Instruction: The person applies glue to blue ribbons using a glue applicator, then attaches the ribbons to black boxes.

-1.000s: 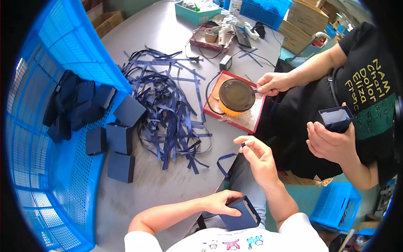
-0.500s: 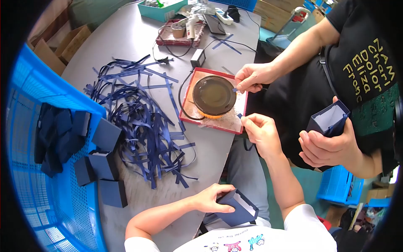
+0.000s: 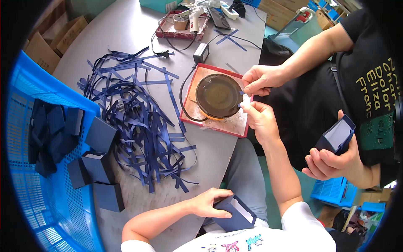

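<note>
My left hand grips a navy box just above my lap, its open side facing up and right. The fingers of my right hand are pinched at the right rim of a round dark pot; a small blue piece shows at the fingertips. This pot of brownish liquid sits on a red-edged tray. Close above my right hand, a co-worker's hand also pinches a small blue piece at the pot's rim. The co-worker's other hand holds a navy box.
A tangled heap of navy ribbons lies on the grey table. Navy boxes fill part of a blue basket at the left, with several more at its edge. Behind are a cable adapter and a second red tray.
My right hand has moved up to the pot's rim, nearer the co-worker's hand. The co-worker's box is a little lower and further right. The whole view has shifted slightly.
</note>
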`<state>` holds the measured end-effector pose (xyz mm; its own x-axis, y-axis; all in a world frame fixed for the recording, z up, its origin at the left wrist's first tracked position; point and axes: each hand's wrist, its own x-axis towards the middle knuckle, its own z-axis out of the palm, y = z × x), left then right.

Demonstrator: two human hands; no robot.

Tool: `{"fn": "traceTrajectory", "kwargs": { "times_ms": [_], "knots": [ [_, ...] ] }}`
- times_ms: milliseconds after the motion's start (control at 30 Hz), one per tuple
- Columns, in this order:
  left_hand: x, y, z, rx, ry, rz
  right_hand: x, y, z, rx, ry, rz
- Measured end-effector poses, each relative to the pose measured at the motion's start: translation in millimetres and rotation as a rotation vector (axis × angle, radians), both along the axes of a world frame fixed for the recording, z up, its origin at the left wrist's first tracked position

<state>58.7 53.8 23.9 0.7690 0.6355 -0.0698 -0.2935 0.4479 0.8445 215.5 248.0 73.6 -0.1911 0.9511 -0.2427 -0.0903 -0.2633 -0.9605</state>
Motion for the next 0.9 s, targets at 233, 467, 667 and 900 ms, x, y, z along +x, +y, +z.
{"fn": "traceTrajectory", "kwargs": {
  "times_ms": [233,467,667,900],
  "knots": [
    [1,0,-2,-0.01,-0.002,-0.022,2,2,-4,0.016,-0.019,0.004],
    [-1,-3,2,-0.063,0.006,0.015,11,-8,0,-0.025,-0.095,-0.013],
    [-21,7,14,-0.047,0.048,0.311,26,-41,11,-0.1,0.132,0.084],
    [-65,25,56,0.16,0.138,0.497,20,-90,59,-0.044,0.051,0.49]
  ]
}}
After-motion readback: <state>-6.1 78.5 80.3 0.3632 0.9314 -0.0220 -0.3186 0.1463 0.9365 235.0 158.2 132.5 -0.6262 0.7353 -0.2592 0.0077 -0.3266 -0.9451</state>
